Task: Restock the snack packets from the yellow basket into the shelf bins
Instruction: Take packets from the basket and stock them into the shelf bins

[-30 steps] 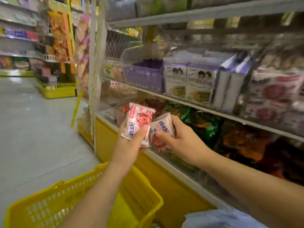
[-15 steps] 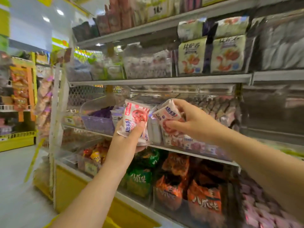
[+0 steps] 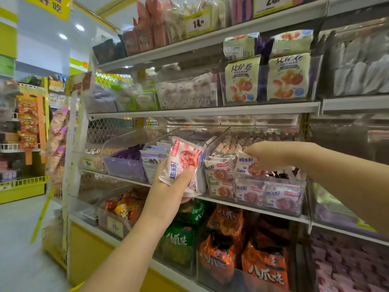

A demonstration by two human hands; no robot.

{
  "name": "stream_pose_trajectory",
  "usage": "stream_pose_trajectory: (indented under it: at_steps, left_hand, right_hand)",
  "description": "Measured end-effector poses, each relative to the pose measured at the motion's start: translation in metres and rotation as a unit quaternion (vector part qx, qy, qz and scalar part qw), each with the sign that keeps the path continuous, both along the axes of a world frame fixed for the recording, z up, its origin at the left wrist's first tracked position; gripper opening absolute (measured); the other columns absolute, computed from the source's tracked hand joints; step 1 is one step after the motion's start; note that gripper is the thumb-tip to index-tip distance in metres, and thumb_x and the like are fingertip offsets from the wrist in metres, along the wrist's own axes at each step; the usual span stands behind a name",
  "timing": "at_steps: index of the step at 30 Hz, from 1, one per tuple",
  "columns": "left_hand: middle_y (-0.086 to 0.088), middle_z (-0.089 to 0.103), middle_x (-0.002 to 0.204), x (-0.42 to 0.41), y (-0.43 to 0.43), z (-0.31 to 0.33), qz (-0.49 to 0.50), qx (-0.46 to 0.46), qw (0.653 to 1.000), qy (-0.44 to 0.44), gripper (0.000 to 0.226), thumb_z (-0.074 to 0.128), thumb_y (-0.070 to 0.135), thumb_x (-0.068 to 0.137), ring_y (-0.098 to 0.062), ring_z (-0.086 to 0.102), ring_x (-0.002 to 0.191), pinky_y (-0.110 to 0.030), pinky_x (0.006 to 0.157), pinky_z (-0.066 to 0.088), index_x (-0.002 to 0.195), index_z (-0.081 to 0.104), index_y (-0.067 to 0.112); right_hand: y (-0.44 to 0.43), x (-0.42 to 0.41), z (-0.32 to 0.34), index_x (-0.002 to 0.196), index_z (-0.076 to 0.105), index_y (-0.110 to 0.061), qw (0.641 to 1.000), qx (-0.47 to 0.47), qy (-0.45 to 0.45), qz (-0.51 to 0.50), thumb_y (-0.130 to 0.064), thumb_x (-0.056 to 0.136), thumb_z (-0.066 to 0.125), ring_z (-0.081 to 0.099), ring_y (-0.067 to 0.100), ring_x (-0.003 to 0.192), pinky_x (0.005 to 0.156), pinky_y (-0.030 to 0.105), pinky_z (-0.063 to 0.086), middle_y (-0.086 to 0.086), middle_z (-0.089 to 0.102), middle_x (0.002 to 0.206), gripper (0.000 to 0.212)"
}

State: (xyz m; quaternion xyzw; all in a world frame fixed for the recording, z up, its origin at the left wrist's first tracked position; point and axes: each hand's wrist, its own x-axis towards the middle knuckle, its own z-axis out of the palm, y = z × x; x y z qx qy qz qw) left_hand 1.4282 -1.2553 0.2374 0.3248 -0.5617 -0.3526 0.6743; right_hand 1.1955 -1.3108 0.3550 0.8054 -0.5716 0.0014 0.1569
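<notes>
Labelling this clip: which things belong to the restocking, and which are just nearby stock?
Job: left hand, left packet, right hand, right packet, clear bin.
Nearby: orange bags, green bags, purple basket.

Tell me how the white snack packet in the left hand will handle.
Probably light: the left hand holds the packet with thumb and fingers. Likely soft and crinkly, since its sealed edges bend. The glossy film may be slippery.

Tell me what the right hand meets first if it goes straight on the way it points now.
Probably the matching packets standing in the clear bin. The right hand points down and left, with its held packet just above them. Depth is unclear.
</notes>
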Motion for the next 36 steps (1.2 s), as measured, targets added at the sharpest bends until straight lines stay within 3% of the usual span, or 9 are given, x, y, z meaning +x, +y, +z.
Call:
stream_pose_trajectory:
  at_steps: [3,7,10,13,20,25,29,33,36]
  left_hand:
    - [0.0,0.071,0.104,0.005,-0.003,-0.005,-0.001,0.013,1.0,-0.006,0.032,0.065,0.03,0.088,-0.017,0.072,0.087,-0.038,0.077,0.06,0.118,0.055,0.03]
    - [0.002,0.069,0.111,0.008,-0.008,-0.01,-0.004,0.016,1.0,-0.02,0.041,0.065,0.033,0.087,-0.016,0.071,0.092,-0.038,0.079,0.06,0.126,0.051,0.031]
    - [0.004,0.068,0.114,0.009,-0.013,-0.012,-0.012,0.006,0.999,-0.036,0.054,0.068,0.04,0.08,-0.017,0.07,0.097,-0.041,0.082,0.059,0.13,0.049,0.032]
    - [0.007,0.069,0.113,0.01,-0.019,-0.014,-0.013,0.003,0.999,-0.037,0.067,0.068,0.05,0.067,-0.013,0.069,0.097,-0.04,0.083,0.059,0.13,0.049,0.034]
    - [0.008,0.07,0.11,-0.003,-0.047,-0.005,-0.038,0.016,0.999,-0.02,0.073,0.071,0.055,0.059,-0.012,0.07,0.096,-0.041,0.086,0.057,0.126,0.052,0.035]
    - [0.01,0.07,0.111,-0.02,-0.067,0.005,-0.069,0.006,0.997,-0.042,0.066,0.073,0.057,0.069,-0.014,0.068,0.102,-0.046,0.093,0.052,0.128,0.051,0.036]
    - [0.009,0.07,0.113,-0.025,-0.077,0.02,-0.118,-0.028,0.987,-0.102,0.055,0.07,0.049,0.079,-0.015,0.067,0.105,-0.037,0.09,0.054,0.13,0.052,0.037]
    - [0.014,0.069,0.115,-0.025,-0.077,0.038,-0.201,-0.017,0.952,-0.228,0.042,0.067,0.062,0.075,-0.008,0.066,0.106,-0.037,0.097,0.045,0.114,0.061,0.048]
    - [0.015,0.069,0.116,-0.035,-0.068,0.05,-0.29,0.015,0.906,-0.307,0.038,0.067,0.063,0.077,-0.006,0.066,0.106,-0.028,0.092,0.052,0.112,0.063,0.049]
  right_hand:
    - [-0.01,0.001,-0.011,0.138,0.039,-0.014,0.998,-0.041,0.042,-0.025,-0.025,0.095,0.052,0.053,0.026,0.113,0.086,0.03,0.043,0.007,0.049,0.131,0.046]
    - [-0.013,-0.003,-0.033,0.146,0.015,-0.023,0.995,-0.102,0.002,0.007,-0.032,0.097,0.045,0.055,0.024,0.091,0.065,0.029,0.039,0.006,0.036,0.135,0.058]
    - [-0.004,-0.01,-0.045,0.137,0.027,-0.028,0.975,-0.22,-0.029,0.032,-0.039,0.098,0.042,0.054,0.021,0.078,0.055,0.032,0.039,-0.001,0.044,0.126,0.044]
    - [0.003,-0.019,-0.06,0.13,0.05,-0.025,0.955,-0.286,-0.038,0.074,-0.035,0.101,0.036,0.054,0.02,0.101,0.072,0.035,0.05,-0.004,0.056,0.121,0.034]
    - [-0.018,-0.011,-0.072,0.145,0.037,-0.035,0.977,-0.199,-0.074,0.034,-0.017,0.1,0.042,0.028,0.021,0.133,0.114,0.045,0.012,-0.006,0.037,0.146,0.048]
    - [-0.03,0.012,-0.071,0.147,0.034,-0.029,0.968,-0.17,-0.175,0.062,-0.012,0.1,0.041,0.03,0.024,0.135,0.113,0.04,0.026,0.0,0.038,0.148,0.051]
    - [-0.018,0.0,-0.048,0.151,0.016,-0.033,0.962,-0.022,-0.253,0.096,-0.025,0.102,0.039,0.035,0.015,0.134,0.109,0.031,0.03,-0.003,0.033,0.153,0.054]
    - [0.009,-0.023,-0.003,0.14,0.029,-0.049,0.908,0.0,-0.383,0.171,-0.039,0.094,0.053,0.039,0.001,0.132,0.105,0.024,0.037,-0.016,0.04,0.145,0.053]
    - [0.025,-0.021,0.01,0.129,0.04,-0.057,0.907,0.077,-0.357,0.21,-0.055,0.079,0.062,0.051,-0.005,0.119,0.098,0.023,0.045,-0.023,0.052,0.131,0.055]
